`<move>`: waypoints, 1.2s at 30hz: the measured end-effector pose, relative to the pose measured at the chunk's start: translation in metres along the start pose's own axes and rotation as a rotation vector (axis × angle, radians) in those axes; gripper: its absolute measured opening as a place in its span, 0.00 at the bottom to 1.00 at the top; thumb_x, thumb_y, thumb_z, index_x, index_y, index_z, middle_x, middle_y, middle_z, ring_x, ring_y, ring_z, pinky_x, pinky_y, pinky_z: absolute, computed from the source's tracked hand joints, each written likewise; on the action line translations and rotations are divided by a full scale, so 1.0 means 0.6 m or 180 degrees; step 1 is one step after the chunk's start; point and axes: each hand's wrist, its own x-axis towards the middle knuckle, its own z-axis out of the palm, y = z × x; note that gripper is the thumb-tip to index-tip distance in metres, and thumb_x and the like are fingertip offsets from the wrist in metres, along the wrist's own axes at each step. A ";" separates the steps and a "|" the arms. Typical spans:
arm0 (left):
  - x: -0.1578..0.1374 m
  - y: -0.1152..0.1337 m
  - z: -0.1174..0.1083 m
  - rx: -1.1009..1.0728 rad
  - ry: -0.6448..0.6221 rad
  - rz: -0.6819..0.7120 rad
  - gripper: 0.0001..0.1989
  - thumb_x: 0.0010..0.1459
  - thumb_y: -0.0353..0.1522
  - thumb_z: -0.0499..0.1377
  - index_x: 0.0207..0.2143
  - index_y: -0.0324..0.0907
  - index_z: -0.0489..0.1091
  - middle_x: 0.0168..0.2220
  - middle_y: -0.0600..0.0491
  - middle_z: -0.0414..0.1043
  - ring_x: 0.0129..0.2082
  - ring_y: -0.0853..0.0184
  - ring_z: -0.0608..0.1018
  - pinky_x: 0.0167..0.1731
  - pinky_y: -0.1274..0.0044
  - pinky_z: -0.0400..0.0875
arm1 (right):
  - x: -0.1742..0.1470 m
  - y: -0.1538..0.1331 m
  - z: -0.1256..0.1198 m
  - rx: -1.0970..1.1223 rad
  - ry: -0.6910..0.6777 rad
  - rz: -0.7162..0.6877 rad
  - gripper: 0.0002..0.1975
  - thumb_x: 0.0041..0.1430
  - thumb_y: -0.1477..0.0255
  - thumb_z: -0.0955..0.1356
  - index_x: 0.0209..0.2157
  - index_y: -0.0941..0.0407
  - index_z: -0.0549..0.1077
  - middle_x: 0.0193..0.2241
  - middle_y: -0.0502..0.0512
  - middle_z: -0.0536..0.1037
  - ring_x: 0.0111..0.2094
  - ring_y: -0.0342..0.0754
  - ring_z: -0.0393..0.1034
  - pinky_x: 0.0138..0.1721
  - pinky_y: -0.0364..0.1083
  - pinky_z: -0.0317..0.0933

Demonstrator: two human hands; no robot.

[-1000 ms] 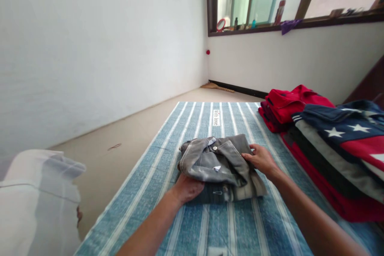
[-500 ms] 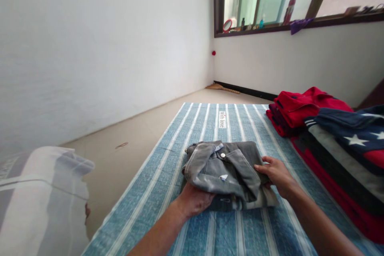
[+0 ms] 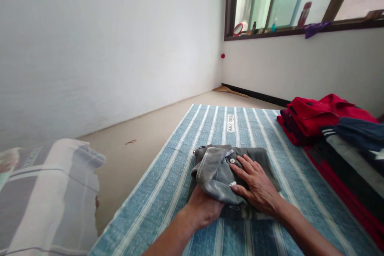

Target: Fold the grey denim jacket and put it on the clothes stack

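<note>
A folded grey denim garment (image 3: pixel 217 174) lies in front of me, with a round pale button and a small white tag showing on top. My left hand (image 3: pixel 204 208) is at its near left edge, its fingers tucked under the top layer and hidden there, gripping the cloth. Flat on the upper face rests my right hand (image 3: pixel 255 184), fingers spread beside the button. Beneath the garment is a blue and white striped cloth (image 3: pixel 168 186) covering the bed-like surface.
At the right stands a stack of folded clothes (image 3: pixel 333 118), red on top, with navy and grey ones nearer. A wrapped striped bundle (image 3: pixel 51 196) sits at the left. A broom (image 3: pixel 229 90) lies on the floor by the far corner. Small items line the window sill (image 3: pixel 279 32).
My right hand has moved left from the garment's right edge onto its top. The left hand keeps its place at the near left edge. The view has turned slightly left.
</note>
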 end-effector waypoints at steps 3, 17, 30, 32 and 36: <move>-0.038 0.009 -0.019 -0.0015 0.0218 0.0138 0.15 0.60 0.32 0.55 0.49 0.44 0.71 0.51 0.48 0.72 0.52 0.57 0.72 0.54 0.67 0.66 | -0.007 0.014 0.015 0.0001 -0.0026 -0.0043 0.29 0.61 0.49 0.60 0.60 0.46 0.64 0.64 0.57 0.57 0.66 0.60 0.44 0.61 0.64 0.48; -0.014 -0.062 -0.066 -0.3362 0.0843 -0.2821 0.19 0.47 0.46 0.62 0.29 0.39 0.68 0.18 0.58 0.65 0.16 0.72 0.67 0.15 0.82 0.58 | -0.015 0.042 0.037 0.0131 0.0320 -0.0350 0.29 0.59 0.51 0.64 0.58 0.48 0.67 0.63 0.58 0.60 0.64 0.63 0.49 0.57 0.68 0.53; -0.016 -0.112 -0.114 -0.3450 0.0756 -0.3093 0.27 0.44 0.53 0.62 0.32 0.36 0.72 0.28 0.50 0.73 0.26 0.67 0.74 0.23 0.78 0.69 | -0.023 0.044 0.025 0.0233 0.0367 -0.0506 0.31 0.57 0.49 0.65 0.57 0.52 0.68 0.64 0.65 0.57 0.65 0.66 0.47 0.56 0.69 0.53; 0.005 -0.118 -0.106 -0.3443 0.0468 -0.3049 0.26 0.43 0.50 0.64 0.31 0.36 0.72 0.25 0.51 0.72 0.23 0.68 0.73 0.22 0.77 0.68 | -0.031 0.039 0.022 0.0152 0.0451 -0.0576 0.33 0.56 0.48 0.65 0.58 0.51 0.67 0.64 0.66 0.56 0.64 0.66 0.48 0.55 0.69 0.54; 0.025 -0.114 -0.086 -0.3706 0.0421 -0.3005 0.18 0.37 0.39 0.69 0.27 0.37 0.71 0.22 0.53 0.71 0.23 0.66 0.73 0.21 0.77 0.67 | -0.053 0.016 0.029 -0.0183 0.0725 -0.0714 0.36 0.51 0.51 0.70 0.59 0.50 0.65 0.64 0.67 0.55 0.63 0.68 0.50 0.54 0.71 0.54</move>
